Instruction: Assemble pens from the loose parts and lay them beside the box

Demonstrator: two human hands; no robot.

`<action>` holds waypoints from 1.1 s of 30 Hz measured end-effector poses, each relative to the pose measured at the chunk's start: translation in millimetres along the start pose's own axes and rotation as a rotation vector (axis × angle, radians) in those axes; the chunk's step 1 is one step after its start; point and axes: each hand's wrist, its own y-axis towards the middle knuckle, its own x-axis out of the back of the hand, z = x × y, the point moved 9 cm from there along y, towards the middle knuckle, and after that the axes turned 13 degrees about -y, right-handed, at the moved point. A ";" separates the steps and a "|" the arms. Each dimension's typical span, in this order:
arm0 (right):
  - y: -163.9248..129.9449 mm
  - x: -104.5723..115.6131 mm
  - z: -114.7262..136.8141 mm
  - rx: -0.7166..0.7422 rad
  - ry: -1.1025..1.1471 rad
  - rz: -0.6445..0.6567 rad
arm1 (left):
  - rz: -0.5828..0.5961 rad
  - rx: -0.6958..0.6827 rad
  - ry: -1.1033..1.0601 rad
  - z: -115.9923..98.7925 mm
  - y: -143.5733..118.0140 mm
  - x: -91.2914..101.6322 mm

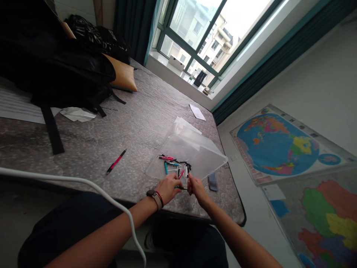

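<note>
My left hand (169, 188), with a watch and a red band at the wrist, is closed on a small dark pen part. Facing it, my right hand (195, 188) pinches the other end of that thin piece. Both hands are just in front of a translucent plastic box (203, 153) tipped on its side. Inside lie several pen parts: red barrels (166, 158), a teal barrel (166, 167), black pieces and thin white refills (186, 171). The fingers partly hide the held piece, so its full shape does not show.
A red and black pen (116, 162) lies on the mattress (134, 130) to the left. A dark card-like item (212, 182) rests right of the box. Black bags (75, 70) and a tan pouch (121, 73) stand far left. A white cable (83, 181) crosses in front.
</note>
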 end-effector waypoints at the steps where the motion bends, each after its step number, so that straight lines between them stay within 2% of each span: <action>1: 5.7 4.5 1.2 0.023 -0.066 -0.027 | -0.010 0.004 0.001 -0.7 -0.1 1.1; 5: 33.0 12.5 17.7 0.161 -0.524 -0.112 | 0.009 0.062 -0.046 0.5 -0.7 -1.8; 8: 55.6 6.4 28.9 0.215 -0.661 -0.129 | -0.009 0.092 -0.045 3.3 -1.7 -2.5; 11: 77.1 -8.4 32.5 0.223 -0.756 -0.083 | -0.006 0.141 0.007 10.9 -2.9 -4.0; 15: 98.6 -22.1 31.9 0.199 -0.874 -0.048 | 0.031 0.243 0.059 25.0 -3.5 -6.3; 23: 115.1 -19.4 40.8 0.177 -1.031 -0.051 | -0.058 0.364 -0.070 43.5 2.6 2.4; 29: 121.1 -17.2 45.5 0.209 -1.053 -0.042 | -0.020 0.361 -0.162 46.7 3.9 -3.2; 33: 124.8 -1.6 46.2 0.203 -1.042 -0.089 | 0.068 0.380 -0.106 44.5 -1.7 -13.5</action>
